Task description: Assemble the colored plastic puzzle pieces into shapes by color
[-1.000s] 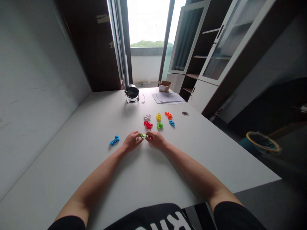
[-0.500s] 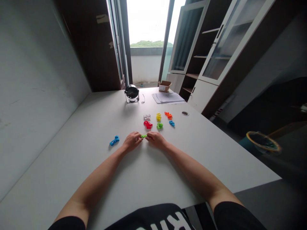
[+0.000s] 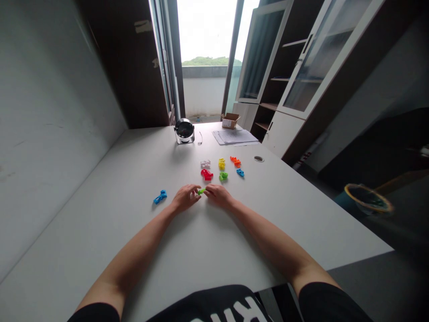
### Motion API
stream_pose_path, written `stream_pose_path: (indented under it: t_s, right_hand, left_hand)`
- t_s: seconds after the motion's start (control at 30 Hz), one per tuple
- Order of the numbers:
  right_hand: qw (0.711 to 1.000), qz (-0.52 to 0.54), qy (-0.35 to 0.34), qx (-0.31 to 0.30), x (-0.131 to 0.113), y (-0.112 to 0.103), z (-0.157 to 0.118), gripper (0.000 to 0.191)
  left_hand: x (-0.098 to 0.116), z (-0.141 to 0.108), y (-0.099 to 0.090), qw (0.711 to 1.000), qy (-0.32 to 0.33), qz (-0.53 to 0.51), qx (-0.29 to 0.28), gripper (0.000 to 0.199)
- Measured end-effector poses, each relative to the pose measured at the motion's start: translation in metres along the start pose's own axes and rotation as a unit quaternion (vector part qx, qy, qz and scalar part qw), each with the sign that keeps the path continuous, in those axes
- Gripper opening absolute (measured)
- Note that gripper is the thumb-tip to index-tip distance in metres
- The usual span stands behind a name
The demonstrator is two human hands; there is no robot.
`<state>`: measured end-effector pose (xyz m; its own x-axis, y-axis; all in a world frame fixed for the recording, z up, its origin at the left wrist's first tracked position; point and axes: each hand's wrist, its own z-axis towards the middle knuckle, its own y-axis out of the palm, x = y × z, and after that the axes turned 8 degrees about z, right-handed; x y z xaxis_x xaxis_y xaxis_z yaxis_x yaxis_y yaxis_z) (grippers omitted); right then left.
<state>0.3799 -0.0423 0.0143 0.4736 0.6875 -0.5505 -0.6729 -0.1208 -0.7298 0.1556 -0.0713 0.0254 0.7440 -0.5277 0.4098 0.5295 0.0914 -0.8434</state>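
A small bright green piece [image 3: 201, 191] sits between my two hands, above the white table [image 3: 214, 237]. My right hand [image 3: 217, 195] pinches its right end. My left hand [image 3: 186, 197] is at the piece's left side, its thumb and fingers parted around that end. Left of my left hand lies a blue piece [image 3: 160, 197]. Beyond my hands are a red piece [image 3: 207, 174], a green piece [image 3: 223, 176], a white piece [image 3: 205, 164], a yellow piece [image 3: 221, 163], an orange piece [image 3: 235, 161] and a smaller blue piece [image 3: 240, 172].
A round black device [image 3: 184, 129] on a stand, a thin cord [image 3: 200, 138], papers [image 3: 236, 137] and an open cardboard box [image 3: 230, 120] stand toward the far edge. A cable hole [image 3: 258, 158] is at the right. A bin [image 3: 368, 199] stands beyond the table's right edge.
My left fingers have parted from the bright green piece, which they pinched before. The piece has tilted slightly in my right hand. My right hand has hardly moved.
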Motion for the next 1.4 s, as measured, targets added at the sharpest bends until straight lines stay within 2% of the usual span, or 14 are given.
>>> stream_pose_path:
  t_s: [0.23,0.37,0.67,0.87,1.03,1.23,1.4]
  right_hand:
    - [1.000,0.001,0.006,-0.003,0.0025,0.0011,0.0002,0.032]
    - [1.000,0.004,0.004,-0.004,0.0025,0.0005,0.0001,0.033]
    - [1.000,0.014,0.007,-0.006,0.0020,0.0009,0.0010,0.034]
    - [1.000,0.023,0.009,-0.002,0.0035,0.0010,0.0009,0.036]
    - [1.000,0.022,0.009,0.005,0.0018,0.0007,0.0001,0.031]
    - [0.999,0.025,0.015,0.023,-0.0020,0.0011,-0.0015,0.011]
    - [0.999,0.028,0.036,0.022,-0.0014,0.0016,-0.0020,0.016]
  left_hand:
    - [0.0005,-0.0007,-0.0022,1.000,0.000,-0.012,-0.009,0.028]
    - [0.0002,-0.0012,-0.0022,1.000,-0.007,-0.020,-0.006,0.031]
    - [-0.0014,-0.0013,0.0001,0.999,0.025,-0.010,0.024,0.024]
    - [-0.0023,-0.0013,0.0011,0.999,0.028,-0.008,0.021,0.020]
    - [-0.0020,-0.0020,0.0005,1.000,0.020,-0.009,0.018,0.016]
    - [0.0007,-0.0021,-0.0029,1.000,0.008,0.006,0.002,0.017]
    - [0.0022,-0.0015,-0.0052,1.000,0.012,0.017,-0.009,0.022]
